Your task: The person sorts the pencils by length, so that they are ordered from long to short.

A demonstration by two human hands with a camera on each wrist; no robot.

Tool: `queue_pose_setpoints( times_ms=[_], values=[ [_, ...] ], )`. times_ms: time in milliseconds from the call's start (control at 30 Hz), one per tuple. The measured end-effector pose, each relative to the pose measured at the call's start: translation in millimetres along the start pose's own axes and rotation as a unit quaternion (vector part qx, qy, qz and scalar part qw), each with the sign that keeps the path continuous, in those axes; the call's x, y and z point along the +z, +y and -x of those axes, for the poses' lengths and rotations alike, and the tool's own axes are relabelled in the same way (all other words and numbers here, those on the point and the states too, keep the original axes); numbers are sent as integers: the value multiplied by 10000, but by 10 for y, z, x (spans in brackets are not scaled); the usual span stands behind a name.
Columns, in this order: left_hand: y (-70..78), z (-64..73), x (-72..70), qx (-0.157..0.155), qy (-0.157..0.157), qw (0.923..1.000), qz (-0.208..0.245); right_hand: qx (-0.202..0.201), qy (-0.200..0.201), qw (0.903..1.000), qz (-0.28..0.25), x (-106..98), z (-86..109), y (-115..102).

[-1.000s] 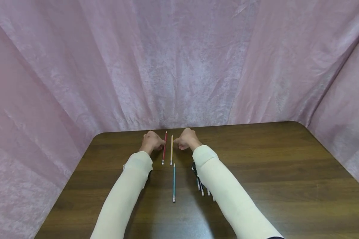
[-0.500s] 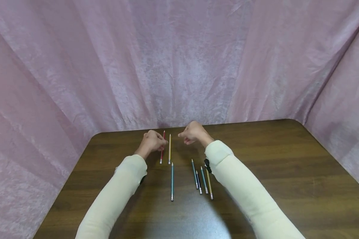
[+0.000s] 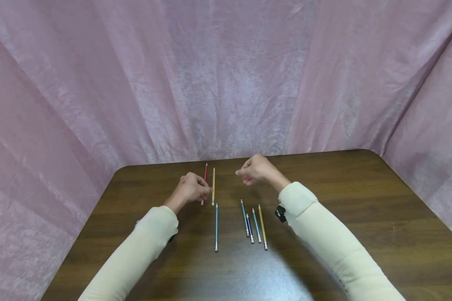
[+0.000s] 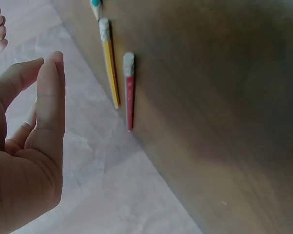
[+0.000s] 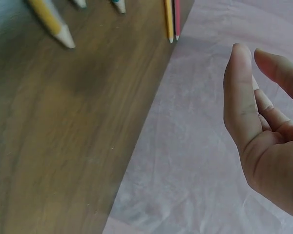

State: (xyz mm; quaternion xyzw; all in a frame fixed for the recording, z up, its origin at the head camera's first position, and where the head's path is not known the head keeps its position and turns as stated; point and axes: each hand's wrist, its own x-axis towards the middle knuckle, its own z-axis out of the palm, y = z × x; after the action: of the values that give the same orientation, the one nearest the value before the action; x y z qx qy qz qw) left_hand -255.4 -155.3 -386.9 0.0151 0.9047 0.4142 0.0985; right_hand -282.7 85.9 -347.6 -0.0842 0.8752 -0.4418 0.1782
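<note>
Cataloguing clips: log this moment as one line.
left hand: empty; right hand: empty; red pencil, yellow pencil: side by side; lone teal pencil: nearer wearer; four pencils: to its right

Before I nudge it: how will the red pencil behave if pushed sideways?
The red pencil looks slim and straight, so probably light and stiff. Lying flat on the shiny table, it may roll or slide rather than tip.

Red pencil [image 4: 130, 95] and yellow pencil [image 4: 110, 68] lie flat, near but apart, tips toward the far edge. Nearer lies one teal pencil [image 3: 216, 228]; to its right, four more pencils [image 3: 256, 225]: two teal, one dark blue, one gold.
</note>
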Motion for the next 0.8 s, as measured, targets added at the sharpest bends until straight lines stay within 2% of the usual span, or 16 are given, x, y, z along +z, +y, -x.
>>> queue_pose_setpoints(
  times_ms=[200,467,600,800],
  values=[
    [-61,127,54,84,-124,9997,-211,41,-11,9999,-135,-15,100,129],
    [-136,277,159,11,-404,9988,-290,24,-14,9998,-204,-72,208,282],
    [-138,334,239,-97,-639,9971,-389,31,-34,9996,-277,-101,251,346],
    [-140,369,338,-142,-1174,9907,-677,-50,-87,9995,-290,-131,316,481]
  ],
)
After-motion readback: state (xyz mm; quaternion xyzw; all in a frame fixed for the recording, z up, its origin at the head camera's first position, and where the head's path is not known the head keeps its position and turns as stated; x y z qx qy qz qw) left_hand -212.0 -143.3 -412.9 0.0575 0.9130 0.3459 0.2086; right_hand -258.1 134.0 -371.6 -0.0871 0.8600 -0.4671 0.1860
